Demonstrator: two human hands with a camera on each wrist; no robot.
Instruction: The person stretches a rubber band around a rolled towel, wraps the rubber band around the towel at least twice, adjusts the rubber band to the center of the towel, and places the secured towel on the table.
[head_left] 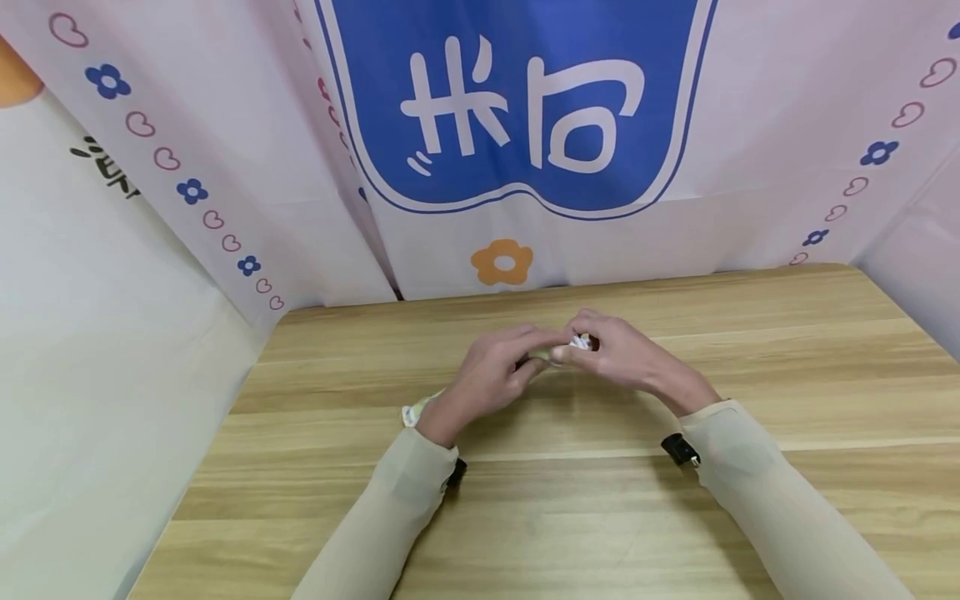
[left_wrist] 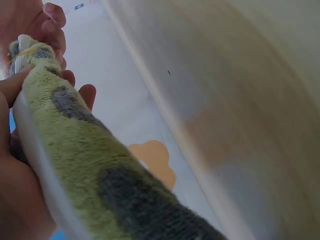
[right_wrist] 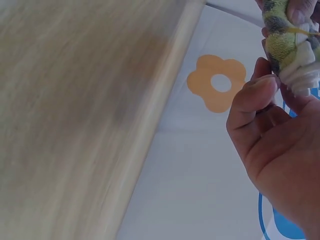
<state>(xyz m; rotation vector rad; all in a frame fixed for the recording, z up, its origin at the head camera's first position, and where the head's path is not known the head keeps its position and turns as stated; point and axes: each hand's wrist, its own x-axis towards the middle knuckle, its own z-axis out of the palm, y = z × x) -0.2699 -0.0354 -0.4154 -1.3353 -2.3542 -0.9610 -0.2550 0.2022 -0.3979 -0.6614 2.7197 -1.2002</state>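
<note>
Green-and-grey fuzzy cloth roll (left_wrist: 85, 140), over far half of the table (head_left: 592, 500), left hand (head_left: 487, 367) gripping it near one end, right hand (head_left: 622, 354) pinching that end, thin yellow band (left_wrist: 32, 51) there, printed backdrop (head_left: 435, 267) behind table.

Two large white characters (head_left: 459, 104), rounded strokes, stand on blue sign (head_left: 517, 50) printed on back cloth (head_left: 780, 83); wording cannot be made out with certainty. Smaller dark characters (head_left: 111, 171) run aslant on left cloth (head_left: 97, 283), beside heart-printed border, too small to read. Right wrist view catches only part of blue sign.
</note>
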